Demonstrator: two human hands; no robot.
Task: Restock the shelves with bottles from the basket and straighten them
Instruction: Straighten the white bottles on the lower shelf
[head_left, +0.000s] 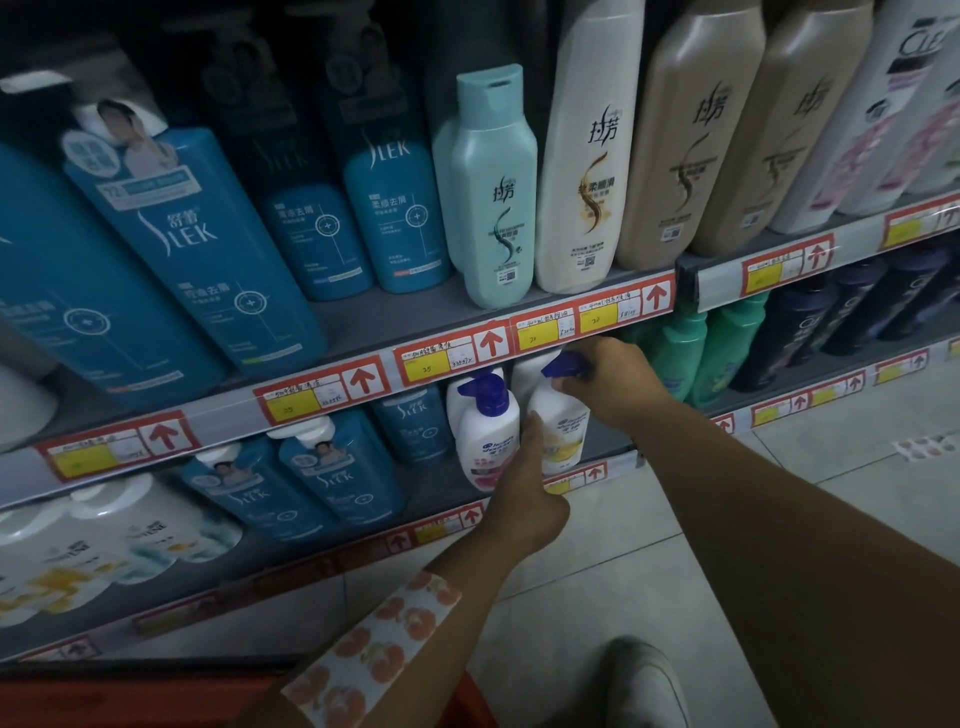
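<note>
On the left I see blue bottles (332, 483) on the lower shelf (363, 540). Next to them stands a white pump bottle (485, 431). My left hand (524, 499) curls round the base of the yellow-label bottle (558, 421) just right of it, on that shelf. My right hand (618, 384) pinches its blue pump (563, 364). Green bottles (691, 353) stand further right. The red basket (156, 701) sits near, bottom left.

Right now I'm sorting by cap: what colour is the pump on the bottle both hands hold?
Dark blue pump on the white bottle; head view.
</note>
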